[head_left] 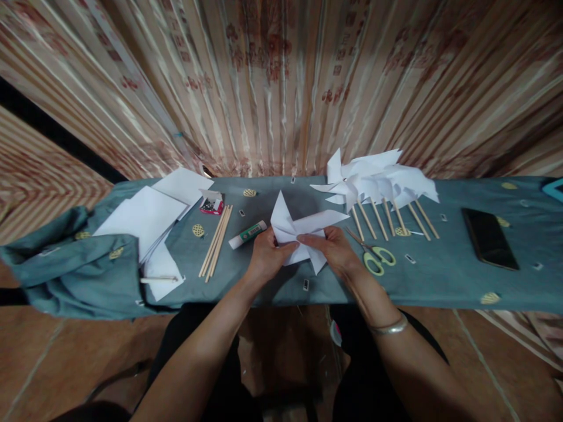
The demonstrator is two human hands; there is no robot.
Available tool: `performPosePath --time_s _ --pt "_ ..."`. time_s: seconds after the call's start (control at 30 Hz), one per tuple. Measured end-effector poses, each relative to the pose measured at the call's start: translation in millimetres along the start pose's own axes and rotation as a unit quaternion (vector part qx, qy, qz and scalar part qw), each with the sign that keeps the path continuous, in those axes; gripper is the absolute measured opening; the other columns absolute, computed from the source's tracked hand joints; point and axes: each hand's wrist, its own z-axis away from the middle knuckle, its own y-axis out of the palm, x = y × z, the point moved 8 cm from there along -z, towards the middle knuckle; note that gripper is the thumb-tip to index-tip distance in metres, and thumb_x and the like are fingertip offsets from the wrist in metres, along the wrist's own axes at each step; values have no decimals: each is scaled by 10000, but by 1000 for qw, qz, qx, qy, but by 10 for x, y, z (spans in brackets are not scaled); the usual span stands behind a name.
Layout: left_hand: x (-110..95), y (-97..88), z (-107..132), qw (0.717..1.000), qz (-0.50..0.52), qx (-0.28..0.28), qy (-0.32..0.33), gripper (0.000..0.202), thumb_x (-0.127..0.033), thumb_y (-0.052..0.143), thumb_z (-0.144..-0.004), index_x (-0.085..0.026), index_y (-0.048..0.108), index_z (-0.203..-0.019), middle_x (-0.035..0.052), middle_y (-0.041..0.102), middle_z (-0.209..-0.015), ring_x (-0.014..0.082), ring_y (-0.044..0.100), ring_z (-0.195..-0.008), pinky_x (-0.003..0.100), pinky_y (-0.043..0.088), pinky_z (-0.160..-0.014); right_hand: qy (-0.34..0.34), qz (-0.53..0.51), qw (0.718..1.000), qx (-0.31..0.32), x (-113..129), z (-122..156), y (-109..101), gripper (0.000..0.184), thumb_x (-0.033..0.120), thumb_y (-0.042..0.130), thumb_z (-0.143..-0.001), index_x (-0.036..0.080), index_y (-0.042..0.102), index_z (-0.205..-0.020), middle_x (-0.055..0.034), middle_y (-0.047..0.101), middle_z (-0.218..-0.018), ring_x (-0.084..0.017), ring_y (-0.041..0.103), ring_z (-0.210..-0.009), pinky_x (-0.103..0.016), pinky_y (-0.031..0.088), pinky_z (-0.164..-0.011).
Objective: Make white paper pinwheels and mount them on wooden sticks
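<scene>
Your left hand (269, 255) and right hand (335, 249) both pinch one white paper pinwheel (288, 230) firmly; a glue stick (247, 235) lies beside the left, scissors (368, 249) beside the right.

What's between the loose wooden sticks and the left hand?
In the head view, a green-and-white glue stick lies between the loose wooden sticks and the left hand, one end close to the hand.

Folded paper (303, 227) is partly hiding the left hand (265, 252) and the right hand (338, 249). Near the tabletop's (431, 287) far edge, pinwheels (382, 176) are partly hiding one another; farther right, the view's border is cutting a blue object (554, 189).
</scene>
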Motion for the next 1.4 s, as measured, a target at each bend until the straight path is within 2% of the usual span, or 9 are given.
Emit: performPosePath --time_s 0.43,0.77,0.93,1.4 --pt "-17 -29 1 1000 -19 -9 2 242 -189 750 -602 -117 690 -825 47 732 -788 183 656 -694 269 512 -647 10 23 1000 -4 -20 -1 -17 274 404 843 -516 207 726 -667 -3 723 -652 -161 612 -535 -274 466 -514" --pt "-15 -18 1 1000 0 -4 5 259 -205 765 -590 -119 703 -826 44 736 -775 182 660 -686 273 517 -650 -4 26 1000 -6 37 22 -15 303 409 839 -502 179 720 -658 1 708 -620 -139 584 -508 -246 447 -477" --pt "-6 -31 -2 1000 7 -11 -3 260 -196 775 -571 -118 704 -809 45 735 -772 181 656 -686 278 515 -659 -10 27 1000 -3 11 16 -17 254 395 829 -526 202 717 -649 3 716 -640 -143 594 -535 -254 465 -511" --pt "29 -12 6 999 37 -14 -6 284 -222 787 -557 -115 711 -808 36 731 -745 170 646 -657 270 512 -642 -18 21 1000 -8 25 31 13 277 420 834 -505 210 713 -640 2 711 -639 -153 594 -542 -269 471 -518"
